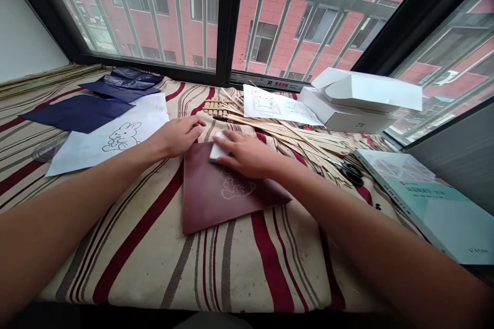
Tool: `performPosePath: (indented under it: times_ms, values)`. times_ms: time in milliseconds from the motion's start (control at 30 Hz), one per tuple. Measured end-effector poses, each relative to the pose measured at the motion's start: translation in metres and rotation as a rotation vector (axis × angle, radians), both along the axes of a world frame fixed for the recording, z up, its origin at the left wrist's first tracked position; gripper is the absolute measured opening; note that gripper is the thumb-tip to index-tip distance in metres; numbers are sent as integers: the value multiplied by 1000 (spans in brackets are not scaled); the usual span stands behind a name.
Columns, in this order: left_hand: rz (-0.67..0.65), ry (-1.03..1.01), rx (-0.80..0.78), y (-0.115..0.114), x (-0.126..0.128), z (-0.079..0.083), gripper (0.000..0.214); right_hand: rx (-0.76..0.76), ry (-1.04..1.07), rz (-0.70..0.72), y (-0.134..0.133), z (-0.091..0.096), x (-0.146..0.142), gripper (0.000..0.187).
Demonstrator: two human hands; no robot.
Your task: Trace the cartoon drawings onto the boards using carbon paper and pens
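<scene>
Right hand (247, 154) holds a white eraser (217, 147) in a narrow grip on a maroon board (208, 195) (rabbit sketch (237, 186) on it); left hand (176, 136) lies open beside it, grip wide

This view comes from a camera worn on the person's head, facing forward and down across a striped, cloth-covered worktop (216, 272) toward a barred window (227, 15). It sits close above the left hand (175, 136) and right hand (247, 153), with both forearms (88, 185) entering from the lower corners. The wide frame takes in the worktop from the papers (77, 157) at left to the book (420, 205) at right, plus the building (274, 10) outside.
</scene>
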State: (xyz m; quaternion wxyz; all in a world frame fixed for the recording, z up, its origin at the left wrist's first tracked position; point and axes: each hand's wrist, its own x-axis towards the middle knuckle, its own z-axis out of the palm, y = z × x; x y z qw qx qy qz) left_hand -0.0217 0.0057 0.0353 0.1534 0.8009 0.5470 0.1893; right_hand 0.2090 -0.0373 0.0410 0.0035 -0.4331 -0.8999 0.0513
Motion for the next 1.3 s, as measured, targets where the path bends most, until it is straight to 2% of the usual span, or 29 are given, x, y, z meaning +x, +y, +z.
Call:
performPosePath:
  times_ms: [67,100,133,200,233,267,367,400,433,500,533,567,667,700,733,833,867,900,1000,1033,1067,1167,1200,1233,1300]
  values:
    - [-12,50,28,-3,3,1,53,20,-7,-139,-16,0,13,69]
    - [-20,71,37,-5,5,1,53,8,14,-139,-26,-1,18,71]
    - [-30,89,45,-6,6,1,53,-15,48,-65,-36,-2,21,72]
    - [-51,121,57,-8,8,1,54,-60,105,208,-49,-6,27,73]
    - [-58,135,63,-9,9,1,55,-62,115,290,-52,-7,31,70]
    - [-62,149,68,-10,9,1,56,-60,107,285,-52,-8,34,71]
    - [-61,186,78,-12,10,2,58,-10,62,-127,-45,-9,44,71]
    - [-62,194,80,-13,10,2,58,-9,62,-165,-45,-9,46,72]
    - [-66,200,81,-14,10,2,57,-20,76,-89,-45,-8,46,73]
    - [-76,209,82,-15,10,2,57,-60,125,217,-48,-7,46,73]
    - [-80,212,83,-16,11,3,56,-70,128,319,-48,-6,46,71]
    - [-82,214,83,-16,11,3,56,-61,113,314,-47,-6,47,70]
    - [-70,232,87,-17,11,3,56,31,67,-85,-44,-6,51,67]
    - [-68,239,91,-17,11,3,57,45,66,-153,-44,-7,51,68]
    - [-70,245,95,-17,11,3,57,38,68,-108,-46,-7,51,70]
    - [-91,247,106,-16,11,2,57,-13,115,321,-53,-7,48,69]
    - [-94,247,108,-16,11,2,57,-14,118,358,-53,-7,48,69]
    - [-92,251,109,-17,11,2,57,5,109,279,-50,-7,50,68]
    - [-77,278,107,-17,11,2,55,48,29,-125,-44,-6,57,70]
    - [-78,287,106,-18,12,2,55,51,24,-176,-44,-5,57,71]
    - [-83,292,107,-18,12,2,55,44,38,-143,-46,-5,56,73]
    - [-101,291,121,-18,11,1,53,-14,98,243,-55,-5,49,71]
    - [-103,291,128,-18,11,1,53,-5,102,292,-55,-5,48,69]
    - [-103,292,134,-18,11,0,53,6,89,247,-54,-6,48,69]
    - [-101,299,138,-18,12,0,53,50,50,-9,-47,-6,51,69]
